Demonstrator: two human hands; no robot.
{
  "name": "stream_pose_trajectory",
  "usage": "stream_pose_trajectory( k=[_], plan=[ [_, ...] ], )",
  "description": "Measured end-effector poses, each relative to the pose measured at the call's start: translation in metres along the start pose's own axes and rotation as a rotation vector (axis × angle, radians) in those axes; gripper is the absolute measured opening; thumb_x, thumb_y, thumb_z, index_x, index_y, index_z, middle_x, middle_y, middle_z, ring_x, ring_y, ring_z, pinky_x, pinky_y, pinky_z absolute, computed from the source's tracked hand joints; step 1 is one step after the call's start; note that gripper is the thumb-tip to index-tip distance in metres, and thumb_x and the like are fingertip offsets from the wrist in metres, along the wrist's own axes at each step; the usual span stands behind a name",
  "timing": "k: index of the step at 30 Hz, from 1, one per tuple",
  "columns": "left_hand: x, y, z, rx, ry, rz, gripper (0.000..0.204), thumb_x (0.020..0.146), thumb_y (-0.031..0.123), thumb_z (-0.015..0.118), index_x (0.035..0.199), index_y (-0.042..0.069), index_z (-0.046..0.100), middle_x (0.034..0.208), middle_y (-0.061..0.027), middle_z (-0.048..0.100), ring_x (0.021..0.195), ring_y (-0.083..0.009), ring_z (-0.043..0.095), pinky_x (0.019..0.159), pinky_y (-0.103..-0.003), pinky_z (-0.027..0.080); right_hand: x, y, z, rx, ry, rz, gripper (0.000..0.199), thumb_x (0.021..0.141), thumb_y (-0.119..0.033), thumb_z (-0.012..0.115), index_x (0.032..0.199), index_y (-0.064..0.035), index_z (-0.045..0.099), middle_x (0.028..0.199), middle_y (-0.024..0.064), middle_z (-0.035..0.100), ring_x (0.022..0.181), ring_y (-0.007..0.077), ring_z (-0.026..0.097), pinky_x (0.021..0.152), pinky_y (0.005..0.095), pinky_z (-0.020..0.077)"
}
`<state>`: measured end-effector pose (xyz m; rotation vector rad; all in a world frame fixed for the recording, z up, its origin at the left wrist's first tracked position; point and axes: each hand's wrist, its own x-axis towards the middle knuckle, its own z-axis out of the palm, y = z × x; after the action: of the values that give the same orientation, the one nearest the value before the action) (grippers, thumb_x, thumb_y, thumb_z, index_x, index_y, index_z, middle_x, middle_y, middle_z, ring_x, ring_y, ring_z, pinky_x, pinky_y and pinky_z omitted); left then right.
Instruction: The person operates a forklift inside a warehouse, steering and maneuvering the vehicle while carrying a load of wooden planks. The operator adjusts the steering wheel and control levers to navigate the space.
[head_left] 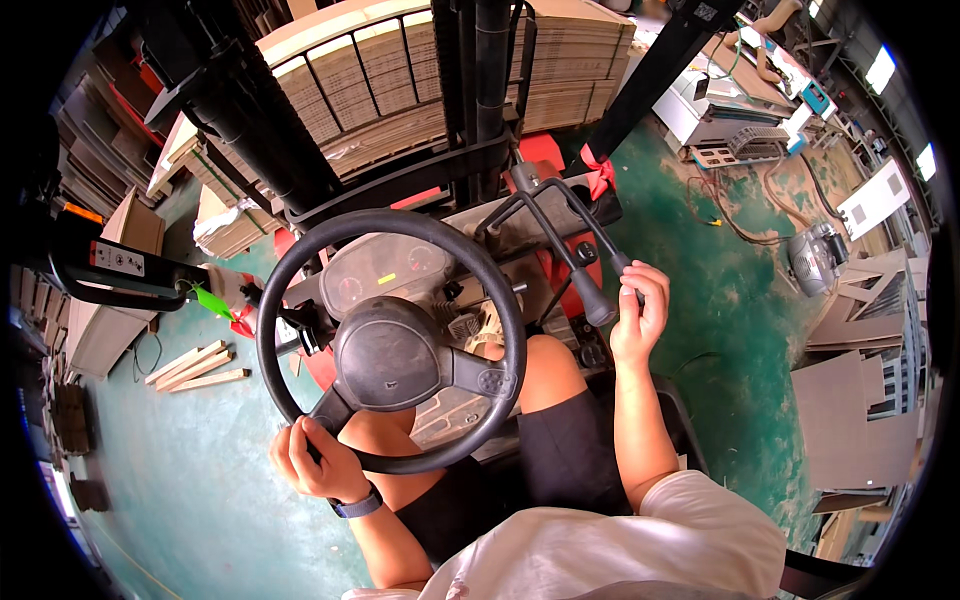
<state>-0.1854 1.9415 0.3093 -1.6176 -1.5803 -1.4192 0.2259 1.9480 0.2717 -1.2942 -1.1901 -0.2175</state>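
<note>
I sit at the controls of a forklift. My left hand (pixel 318 462), with a dark watch band on its wrist, is closed on the lower left of the black steering wheel (pixel 512 330). My right hand (pixel 640 312) has its fingers curled round the end of the outer control lever (pixel 592 222), whose grip is mostly hidden. Just left of that hand, the black knob of a second lever (pixel 594 298) stands free. Behind the wheel lies a dusty instrument panel (pixel 384 264).
Ahead, beyond the black mast (pixel 490 90), rise stacks of boards (pixel 570 70). Loose wooden strips (pixel 200 366) lie on the green floor at left. On the right are a grey motor (pixel 815 258), cables, a white workbench (pixel 690 110) and leaning panels (pixel 855 420).
</note>
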Motion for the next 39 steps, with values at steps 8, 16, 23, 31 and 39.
stream_pose_trajectory(
  k=[8,16,23,31,39],
  plan=[
    [-0.0022,-0.0001,-0.0013,0.005,0.0,-0.028,0.004,0.089,-0.004,0.074,0.092,-0.003,0.071,0.088,-0.0136,0.068,0.08,-0.0307,0.062,0.07,-0.042,0.052,0.0016,-0.0021,-0.0009,-0.005,-0.007,0.001,0.008,0.092,0.001,0.062,0.098,-0.0014,0.068,0.108,0.0112,0.068,0.109,0.0312,0.063,0.098,0.0421,0.0514],
    [-0.0016,0.0023,-0.0023,0.0,-0.005,-0.037,0.005,0.089,-0.003,0.074,0.092,-0.002,0.07,0.088,-0.0127,0.068,0.08,-0.0306,0.062,0.072,-0.042,0.052,0.0015,-0.0027,-0.0015,-0.007,-0.02,0.016,0.008,0.092,0.001,0.062,0.098,-0.0014,0.068,0.109,0.0112,0.067,0.111,0.0312,0.063,0.099,0.0422,0.0511],
    [0.0006,0.0046,-0.0038,-0.008,-0.017,-0.051,0.006,0.088,-0.005,0.074,0.092,-0.002,0.07,0.088,-0.0115,0.068,0.081,-0.0302,0.063,0.073,-0.042,0.052,0.0014,-0.0045,-0.002,0.001,-0.014,0.028,0.009,0.093,0.001,0.062,0.099,-0.0015,0.067,0.108,0.0109,0.067,0.11,0.0316,0.063,0.099,0.0432,0.0512],
    [0.0023,0.0043,-0.0051,-0.022,-0.02,-0.047,0.007,0.087,-0.006,0.074,0.092,-0.002,0.071,0.088,-0.0115,0.068,0.081,-0.0302,0.062,0.073,-0.042,0.052,0.0011,-0.0051,-0.0022,-0.002,-0.017,0.026,0.009,0.093,0.001,0.062,0.099,-0.0018,0.067,0.109,0.0113,0.068,0.11,0.0311,0.063,0.099,0.0429,0.0511],
    [0.004,0.0045,-0.0071,-0.009,-0.024,-0.029,0.005,0.091,-0.001,0.076,0.094,-0.001,0.072,0.091,-0.0133,0.068,0.08,-0.0281,0.064,0.068,-0.038,0.053,0.0027,-0.0083,-0.0051,-0.012,-0.039,0.024,0.009,0.094,0.001,0.062,0.1,-0.0022,0.067,0.11,0.0114,0.067,0.111,0.0304,0.063,0.099,0.042,0.0506]
  ],
)
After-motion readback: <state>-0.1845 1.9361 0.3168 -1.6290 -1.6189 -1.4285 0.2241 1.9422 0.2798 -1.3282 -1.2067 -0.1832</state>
